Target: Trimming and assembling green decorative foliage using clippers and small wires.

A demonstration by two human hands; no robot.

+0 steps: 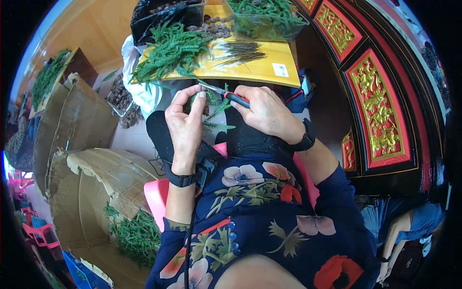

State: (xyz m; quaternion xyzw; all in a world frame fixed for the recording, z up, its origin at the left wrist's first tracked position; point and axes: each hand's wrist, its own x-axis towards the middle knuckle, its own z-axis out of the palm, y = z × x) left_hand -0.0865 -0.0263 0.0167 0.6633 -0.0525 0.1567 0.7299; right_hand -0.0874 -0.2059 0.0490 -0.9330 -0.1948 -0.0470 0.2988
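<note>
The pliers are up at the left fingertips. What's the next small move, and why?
I'd probably ease the left hand slightly back before squeezing the pliers: the right hand grips their handles, and their tips look very close to the left fingertips, beside the green sprigs.

Sprigs (173, 52) lie at the left edge of the table (278, 54), sticks (242, 51) right of them, cones (216, 30) behind, between a bag (141, 24) at the far left corner and a bin (270, 31) at the far right; a tool (228, 94) is before the near edge.
</note>
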